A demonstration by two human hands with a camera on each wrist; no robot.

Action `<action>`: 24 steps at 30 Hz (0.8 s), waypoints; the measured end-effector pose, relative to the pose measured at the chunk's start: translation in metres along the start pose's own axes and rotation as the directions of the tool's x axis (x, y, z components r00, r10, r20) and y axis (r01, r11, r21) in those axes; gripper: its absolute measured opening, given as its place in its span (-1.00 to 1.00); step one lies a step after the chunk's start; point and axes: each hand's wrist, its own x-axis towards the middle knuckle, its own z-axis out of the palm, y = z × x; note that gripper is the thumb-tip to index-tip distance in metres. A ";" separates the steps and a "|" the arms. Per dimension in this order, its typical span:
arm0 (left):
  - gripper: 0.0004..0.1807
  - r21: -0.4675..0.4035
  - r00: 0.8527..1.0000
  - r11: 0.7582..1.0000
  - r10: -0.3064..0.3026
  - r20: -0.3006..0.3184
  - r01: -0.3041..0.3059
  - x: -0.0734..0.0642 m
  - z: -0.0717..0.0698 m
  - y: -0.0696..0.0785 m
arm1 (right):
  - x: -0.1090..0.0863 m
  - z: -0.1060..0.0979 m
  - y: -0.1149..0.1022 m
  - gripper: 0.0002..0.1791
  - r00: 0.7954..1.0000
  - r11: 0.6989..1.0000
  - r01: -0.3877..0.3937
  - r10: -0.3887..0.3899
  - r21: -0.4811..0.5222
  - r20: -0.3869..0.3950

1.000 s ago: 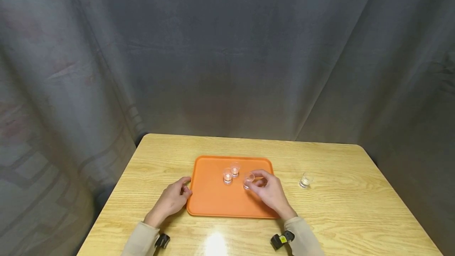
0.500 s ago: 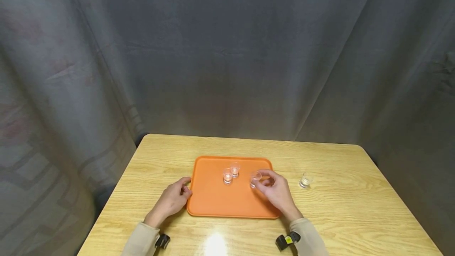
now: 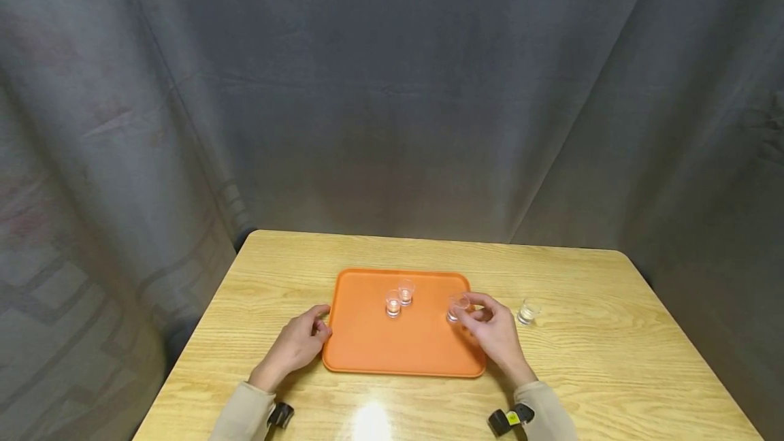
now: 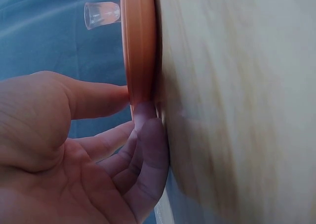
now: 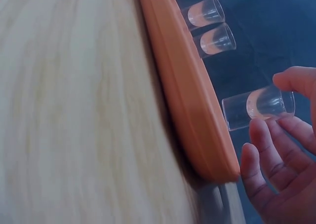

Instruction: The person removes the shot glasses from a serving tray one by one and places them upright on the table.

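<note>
Across the right part of an orange tray (image 3: pixel 392 349), my right hand (image 3: pixel 493 332) pinches a clear shot glass (image 3: pixel 454 310) between thumb and fingers. The right wrist view shows this upright glass (image 5: pixel 239 111) at the tray's rim; whether its base touches the tray I cannot tell. Two more shot glasses, one nearer (image 3: pixel 393 305) and one farther (image 3: pixel 405 293), stand close together on the tray. My left hand (image 3: pixel 297 342) grips the tray's left edge; in the left wrist view the thumb lies on the rim (image 4: pixel 140 51) and the fingers curl against its underside.
Another clear shot glass (image 3: pixel 527 312) stands on the wooden table (image 3: pixel 600 359), to the right of the tray and close to my right hand. Grey curtains (image 3: pixel 380 121) hang behind the table and along both sides.
My right hand has moved right with the shot glass, from near the other two glasses to the tray's right side. The left hand and the tray stay put.
</note>
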 end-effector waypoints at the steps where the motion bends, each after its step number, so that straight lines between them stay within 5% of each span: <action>1: -0.52 -0.001 1.000 1.000 -0.002 0.001 0.002 0.000 0.000 0.000 | 0.000 -0.001 0.001 -0.54 1.000 1.000 -0.002 0.002 0.000 -0.004; 24: -0.53 -0.008 1.000 1.000 -0.004 0.002 0.004 0.000 0.000 0.000 | -0.003 -0.034 0.014 -0.56 0.990 1.000 0.006 -0.007 -0.009 -0.137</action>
